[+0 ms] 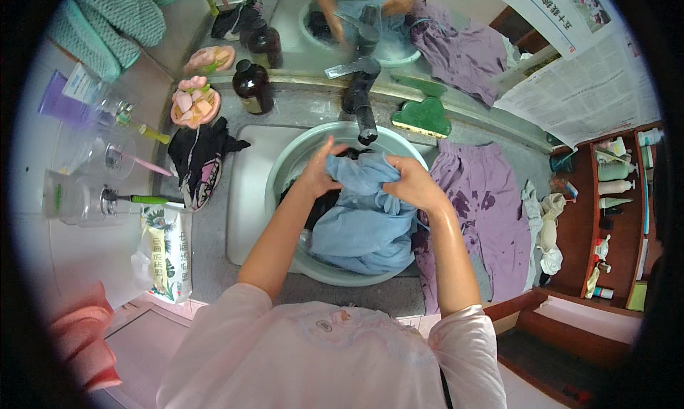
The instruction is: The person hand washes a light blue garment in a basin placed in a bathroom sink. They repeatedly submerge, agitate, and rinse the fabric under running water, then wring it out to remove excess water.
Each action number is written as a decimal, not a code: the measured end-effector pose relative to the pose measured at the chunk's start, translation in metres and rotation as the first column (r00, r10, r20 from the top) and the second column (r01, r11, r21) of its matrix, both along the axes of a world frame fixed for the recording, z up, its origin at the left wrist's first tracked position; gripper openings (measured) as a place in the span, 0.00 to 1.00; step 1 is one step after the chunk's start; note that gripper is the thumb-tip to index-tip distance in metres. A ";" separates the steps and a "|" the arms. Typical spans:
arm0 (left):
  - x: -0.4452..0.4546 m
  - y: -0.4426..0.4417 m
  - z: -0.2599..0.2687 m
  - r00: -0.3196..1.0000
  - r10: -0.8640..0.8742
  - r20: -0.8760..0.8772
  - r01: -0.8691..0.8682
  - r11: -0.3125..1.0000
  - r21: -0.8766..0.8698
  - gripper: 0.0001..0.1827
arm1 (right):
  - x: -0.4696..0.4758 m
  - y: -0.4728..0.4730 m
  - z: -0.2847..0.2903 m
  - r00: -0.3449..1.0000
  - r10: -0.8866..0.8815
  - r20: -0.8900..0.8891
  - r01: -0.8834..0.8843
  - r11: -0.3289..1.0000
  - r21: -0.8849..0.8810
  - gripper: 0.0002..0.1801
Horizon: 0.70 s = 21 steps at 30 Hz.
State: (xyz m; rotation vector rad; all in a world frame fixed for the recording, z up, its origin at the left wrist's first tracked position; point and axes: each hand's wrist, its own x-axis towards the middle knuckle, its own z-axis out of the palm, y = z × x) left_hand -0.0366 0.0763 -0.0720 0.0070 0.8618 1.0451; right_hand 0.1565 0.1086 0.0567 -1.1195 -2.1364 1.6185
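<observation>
A wet light-blue garment is bunched in a pale green basin, its upper end lifted near the far rim. My right hand grips that raised end from the right, thumb against the fabric. At its left side is my left hand, slightly blurred, with fingers spread and the thumb close to the cloth; whether it touches is hard to tell. Dark cloth lies partly hidden beneath the blue garment. Above the basin's far side hangs the spout of a black faucet.
Purple pants with wet spots lie right of the basin. A green cloud-shaped sponge, a dark bottle and a pink soap dish stand behind. Black patterned cloth and a wipes pack lie left.
</observation>
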 end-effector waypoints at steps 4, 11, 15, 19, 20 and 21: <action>0.012 -0.001 0.008 0.983 -0.069 0.170 0.037 0.983 0.182 0.28 | 0.009 -0.015 -0.006 0.999 0.045 0.025 -0.046 0.997 0.057 0.21; 0.027 -0.010 0.041 0.956 0.128 -0.264 -0.016 0.921 0.389 0.08 | 0.013 -0.063 -0.055 0.890 -0.429 -0.153 -0.069 0.204 -0.976 0.47; 0.063 -0.013 0.035 0.507 0.414 -0.756 0.049 0.862 0.505 0.04 | -0.014 -0.038 -0.133 0.476 -0.689 -0.546 -0.598 0.202 -0.776 0.43; 0.062 -0.008 -0.007 -0.094 0.562 -0.822 0.232 0.815 0.531 0.03 | -0.047 -0.047 -0.134 0.370 -0.929 0.024 -0.176 -0.096 -0.980 0.27; 0.040 0.009 -0.004 0.077 0.238 -0.968 0.073 0.967 0.244 0.03 | -0.054 -0.050 -0.128 0.427 -0.895 -0.128 0.217 0.239 -0.947 0.24; 0.050 0.001 -0.003 0.050 0.354 -0.934 0.096 0.929 0.357 0.03 | -0.047 -0.054 -0.122 0.448 -0.886 -0.119 0.216 0.236 -0.947 0.23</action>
